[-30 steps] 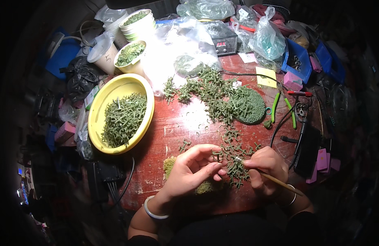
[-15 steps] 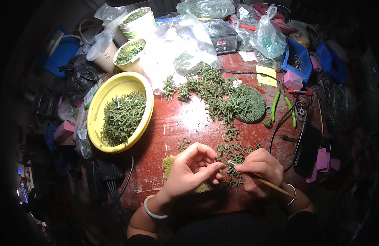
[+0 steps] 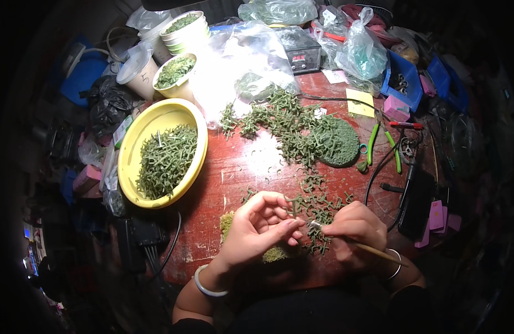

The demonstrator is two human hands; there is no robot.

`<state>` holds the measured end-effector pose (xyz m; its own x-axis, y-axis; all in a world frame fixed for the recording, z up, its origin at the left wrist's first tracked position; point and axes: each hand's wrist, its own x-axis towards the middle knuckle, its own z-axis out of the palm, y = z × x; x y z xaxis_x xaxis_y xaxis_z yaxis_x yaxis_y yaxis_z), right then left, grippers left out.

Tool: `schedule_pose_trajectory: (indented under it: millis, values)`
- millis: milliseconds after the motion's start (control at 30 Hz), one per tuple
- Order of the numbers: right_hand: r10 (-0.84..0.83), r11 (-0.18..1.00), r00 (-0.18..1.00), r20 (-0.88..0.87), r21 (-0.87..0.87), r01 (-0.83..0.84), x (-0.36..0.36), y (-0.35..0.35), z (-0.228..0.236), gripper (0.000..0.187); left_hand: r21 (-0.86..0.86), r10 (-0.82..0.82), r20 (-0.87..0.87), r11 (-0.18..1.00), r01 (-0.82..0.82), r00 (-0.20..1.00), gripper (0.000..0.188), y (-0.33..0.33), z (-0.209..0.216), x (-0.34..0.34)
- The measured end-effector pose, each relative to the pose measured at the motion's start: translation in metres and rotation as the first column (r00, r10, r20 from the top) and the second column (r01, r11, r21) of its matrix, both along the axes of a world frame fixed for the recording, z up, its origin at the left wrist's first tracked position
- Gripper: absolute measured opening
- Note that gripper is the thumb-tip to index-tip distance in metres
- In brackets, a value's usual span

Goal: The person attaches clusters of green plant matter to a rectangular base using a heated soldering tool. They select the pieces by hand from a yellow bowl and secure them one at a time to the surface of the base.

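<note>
Left hand (image 3: 261,231): pinches a green piece (image 3: 294,208) over the red table (image 3: 204,245).
Right hand (image 3: 358,231): fingers wrapped around a stick (image 3: 382,254), its shiny tip near the piece.
Green bits (image 3: 319,210): on the table, between the hands.
Yellow bowl (image 3: 184,114): at left, with more inside.

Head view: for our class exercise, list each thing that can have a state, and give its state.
Left hand: fingers curled, fingertips on a small green piece
Right hand: closed around a wooden-handled tool
Yellow basin: uncovered, partly filled with green pieces
Front tub: open, filled with green material
Display box: red display lit
Green-handled tool: handles spread apart
</note>
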<state>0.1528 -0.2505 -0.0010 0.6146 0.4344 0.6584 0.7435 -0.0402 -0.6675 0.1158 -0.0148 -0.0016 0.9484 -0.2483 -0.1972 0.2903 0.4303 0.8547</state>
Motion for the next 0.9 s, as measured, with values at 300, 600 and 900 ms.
schedule_pose_trajectory:
  millis: [300,600,900]
  values:
    - [-0.019,1.000,1.000,-0.019,-0.006,0.019,0.002,-0.001,0.002,0.029,-0.221,-0.037,-0.108,0.975,0.013,0.993,0.034,0.009,-0.005,0.006]
    - [0.040,0.999,0.999,0.000,-0.027,-0.040,0.000,0.003,-0.004,0.031,-0.204,-0.088,-0.089,0.977,0.068,0.992,0.030,0.013,-0.009,0.002]
    - [-0.027,0.997,0.996,0.087,-0.071,0.034,-0.001,0.002,0.000,0.030,-0.207,-0.077,-0.128,0.977,0.050,0.989,0.030,0.011,-0.007,0.002]
